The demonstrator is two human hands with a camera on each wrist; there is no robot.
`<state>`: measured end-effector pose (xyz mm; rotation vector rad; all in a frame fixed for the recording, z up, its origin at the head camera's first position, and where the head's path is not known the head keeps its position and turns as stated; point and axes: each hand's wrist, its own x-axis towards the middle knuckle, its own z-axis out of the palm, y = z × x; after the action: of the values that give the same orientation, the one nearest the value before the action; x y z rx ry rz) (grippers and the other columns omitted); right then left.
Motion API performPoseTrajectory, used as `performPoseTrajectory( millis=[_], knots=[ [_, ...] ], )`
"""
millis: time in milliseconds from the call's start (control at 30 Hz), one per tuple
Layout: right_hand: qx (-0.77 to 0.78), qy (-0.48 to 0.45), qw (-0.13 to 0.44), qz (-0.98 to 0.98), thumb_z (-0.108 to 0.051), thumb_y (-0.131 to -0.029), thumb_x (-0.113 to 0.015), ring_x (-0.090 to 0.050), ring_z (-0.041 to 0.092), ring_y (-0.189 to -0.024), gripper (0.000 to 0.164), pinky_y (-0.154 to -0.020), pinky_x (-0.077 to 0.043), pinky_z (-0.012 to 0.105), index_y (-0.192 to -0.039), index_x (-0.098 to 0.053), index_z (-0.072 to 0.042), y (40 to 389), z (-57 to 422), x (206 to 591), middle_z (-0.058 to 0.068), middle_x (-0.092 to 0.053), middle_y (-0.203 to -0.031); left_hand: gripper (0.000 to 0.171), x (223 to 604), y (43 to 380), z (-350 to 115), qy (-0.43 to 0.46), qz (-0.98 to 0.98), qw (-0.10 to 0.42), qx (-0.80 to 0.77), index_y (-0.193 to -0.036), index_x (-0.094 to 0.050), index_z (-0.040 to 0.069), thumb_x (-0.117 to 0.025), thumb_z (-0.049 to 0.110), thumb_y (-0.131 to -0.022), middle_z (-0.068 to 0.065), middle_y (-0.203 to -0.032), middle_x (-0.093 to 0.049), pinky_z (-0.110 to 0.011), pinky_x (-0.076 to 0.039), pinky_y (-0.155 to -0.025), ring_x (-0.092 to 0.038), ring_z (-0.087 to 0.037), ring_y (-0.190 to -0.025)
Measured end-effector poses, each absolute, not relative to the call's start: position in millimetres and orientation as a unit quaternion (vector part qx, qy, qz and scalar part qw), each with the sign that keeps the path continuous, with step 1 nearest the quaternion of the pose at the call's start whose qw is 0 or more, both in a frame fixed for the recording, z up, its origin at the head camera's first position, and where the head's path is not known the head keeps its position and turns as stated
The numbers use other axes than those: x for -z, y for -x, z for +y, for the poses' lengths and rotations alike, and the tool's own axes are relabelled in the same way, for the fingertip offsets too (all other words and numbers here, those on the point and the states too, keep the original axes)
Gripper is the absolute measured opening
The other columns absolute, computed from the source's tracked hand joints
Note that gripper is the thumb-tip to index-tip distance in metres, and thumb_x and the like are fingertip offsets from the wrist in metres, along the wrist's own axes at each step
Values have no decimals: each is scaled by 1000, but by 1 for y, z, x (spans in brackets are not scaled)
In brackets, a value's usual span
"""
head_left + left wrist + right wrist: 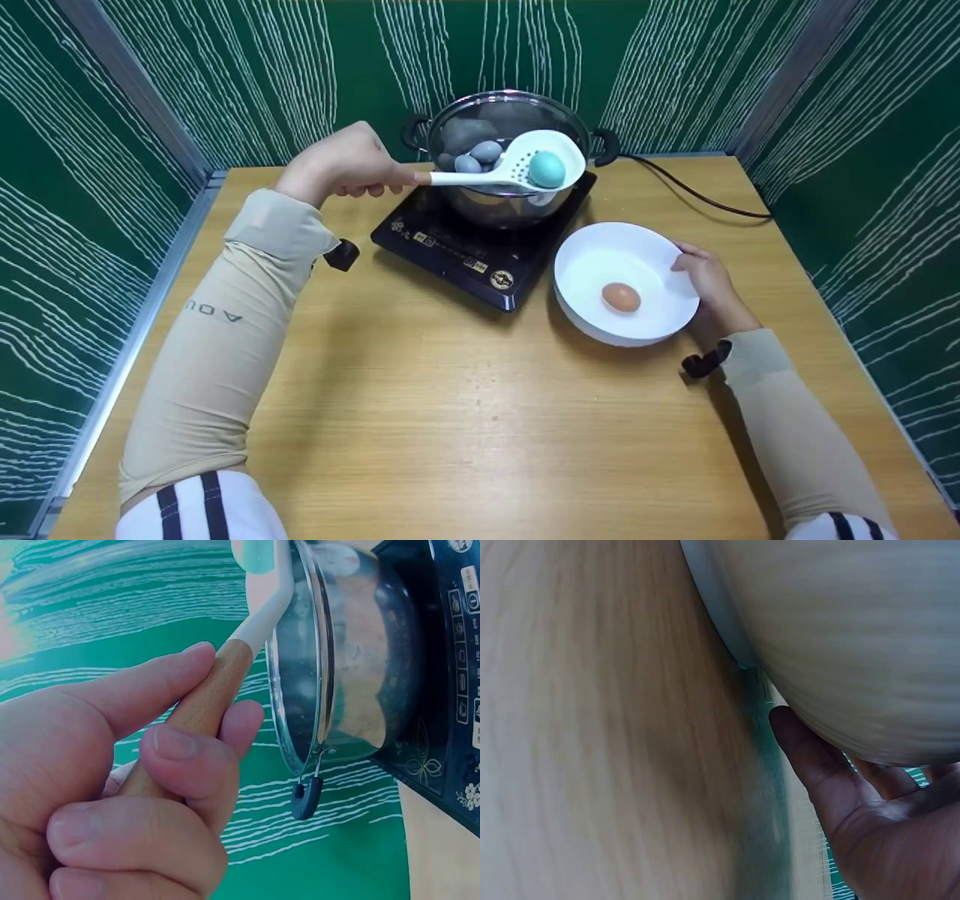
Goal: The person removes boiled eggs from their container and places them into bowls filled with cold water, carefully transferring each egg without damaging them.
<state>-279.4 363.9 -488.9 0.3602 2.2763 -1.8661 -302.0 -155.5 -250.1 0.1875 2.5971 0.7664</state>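
Note:
My left hand grips the wooden handle of a white slotted spoon, fingers curled round it in the left wrist view. In the spoon's perforated head lies a teal egg, above the near rim of a steel pot. Several greyish eggs show inside the pot. My right hand holds the right rim of a white bowl, thumb over the edge and fingers beneath. A brown egg lies in the bowl. The right wrist view shows the bowl's outer side against the fingers.
The pot stands on a black induction cooker, whose cord runs right across the wooden table. Black pot handles stick out at both sides. Green patterned panels enclose the table at the back and sides.

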Motion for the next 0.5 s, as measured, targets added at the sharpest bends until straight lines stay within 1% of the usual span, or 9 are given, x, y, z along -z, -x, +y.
performPoseTrajectory(
  millis=[67,100,233,300,500],
  knots=[
    [612,-113,84,778,-8,-103,-41,-32,28,-163,68,-117,-42,18,-170,-30,-4,280,364,490,15,-27,-178,40,250,300,-154,-70,934,214,-277,-106,-80,11,-76,51,-100,7,-67,-56,-26,-30,-51,-38,-9,-53],
    [610,-114,84,780,-8,-103,-41,-32,28,-163,67,-118,-41,19,-170,-30,-5,280,364,490,15,-27,-178,40,250,299,-153,-70,934,215,-277,-106,-80,12,-76,52,-100,7,-67,-56,-25,-30,-51,-38,-9,-53],
    [613,-122,86,776,-9,-104,-42,-29,29,-166,67,-129,-34,29,-170,-31,-6,281,364,489,13,-26,-179,41,251,295,-148,-73,934,219,-272,-103,-81,13,-77,54,-99,7,-65,-56,-26,-28,-50,-37,-9,-51],
    [617,-127,89,771,-9,-104,-42,-27,29,-166,67,-132,-30,34,-170,-31,-7,282,364,489,12,-25,-179,42,252,294,-145,-77,935,219,-269,-102,-82,13,-77,55,-99,7,-64,-55,-26,-27,-50,-36,-9,-51],
    [618,-132,92,770,-9,-104,-42,-26,28,-167,67,-132,-30,33,-170,-31,-8,281,364,489,10,-24,-180,44,257,288,-137,-89,935,213,-270,-95,-82,12,-80,55,-97,6,-61,-55,-27,-27,-50,-37,-10,-49]
  ],
)
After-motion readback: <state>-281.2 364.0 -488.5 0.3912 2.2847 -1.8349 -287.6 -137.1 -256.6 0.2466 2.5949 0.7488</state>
